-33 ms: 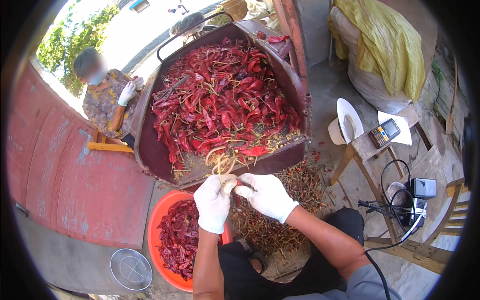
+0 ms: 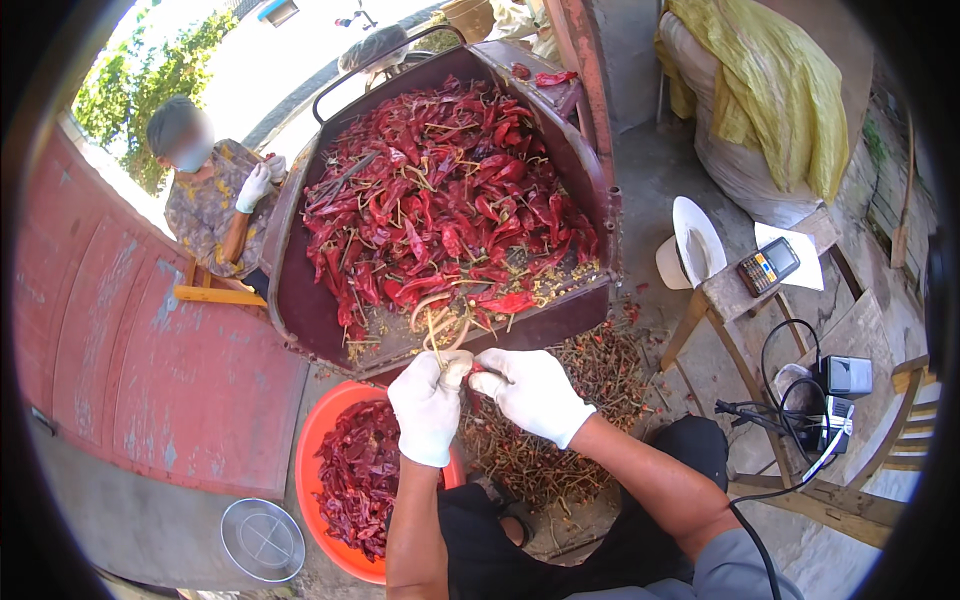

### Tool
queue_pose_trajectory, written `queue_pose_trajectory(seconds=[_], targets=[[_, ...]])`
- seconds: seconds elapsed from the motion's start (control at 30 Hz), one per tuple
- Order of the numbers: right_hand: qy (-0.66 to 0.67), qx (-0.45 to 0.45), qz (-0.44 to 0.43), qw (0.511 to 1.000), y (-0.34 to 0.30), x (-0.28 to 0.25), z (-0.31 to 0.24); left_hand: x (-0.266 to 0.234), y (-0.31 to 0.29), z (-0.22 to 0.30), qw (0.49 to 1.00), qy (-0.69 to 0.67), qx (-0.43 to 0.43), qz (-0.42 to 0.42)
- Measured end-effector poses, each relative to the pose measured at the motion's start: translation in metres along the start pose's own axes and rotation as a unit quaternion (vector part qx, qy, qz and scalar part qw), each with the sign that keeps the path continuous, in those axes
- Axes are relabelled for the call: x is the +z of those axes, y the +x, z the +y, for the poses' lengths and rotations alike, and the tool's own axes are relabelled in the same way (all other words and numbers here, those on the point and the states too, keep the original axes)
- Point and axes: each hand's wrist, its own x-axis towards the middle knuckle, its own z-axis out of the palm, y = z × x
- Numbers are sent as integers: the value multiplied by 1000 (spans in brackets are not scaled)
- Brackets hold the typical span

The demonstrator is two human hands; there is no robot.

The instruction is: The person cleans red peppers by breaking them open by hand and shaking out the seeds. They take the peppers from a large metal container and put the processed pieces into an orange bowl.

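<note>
Both my hands wear white gloves and meet just in front of the cart's near edge. My left hand (image 2: 428,405) is closed in a pinch, with a pale chili stem (image 2: 433,335) sticking up from its fingers. Beside it, my right hand (image 2: 535,393) is closed too, its fingertips on a dried red chili (image 2: 477,374) that shows between the hands. The fingers mostly hide this chili. A heap of dried red chilies with stems (image 2: 440,200) lies in the dark red metal cart (image 2: 340,358) beyond my hands. Under my left forearm, an orange basin (image 2: 310,440) holds more red chilies.
Loose stems (image 2: 540,440) cover the ground below my right hand. A person (image 2: 220,210) in white gloves sits left of the cart. A round sieve (image 2: 262,539) lies at lower left. On the right are a hat (image 2: 692,245), a bench with a handheld device (image 2: 768,265), and cables.
</note>
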Motion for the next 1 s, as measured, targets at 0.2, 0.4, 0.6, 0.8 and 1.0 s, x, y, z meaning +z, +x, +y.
queue_pose_trajectory(seconds=[0.2,0.4,0.6,0.8,1.0], targets=[[82,-26,18,996,-8,-3,2,-5,18,4,888,-398,-213,88],[267,116,-41,956,-5,-24,-14,1,28,-22,959,-102,-262,-40],[165,69,-107,978,-10,-24,-6,49,47,-49,990,97,-62,-86],[109,22,-162,981,-10,-28,-14,102,63,-47,944,290,129,-84],[114,-14,-108,988,-9,-22,1,131,73,-67,921,368,103,-80]])
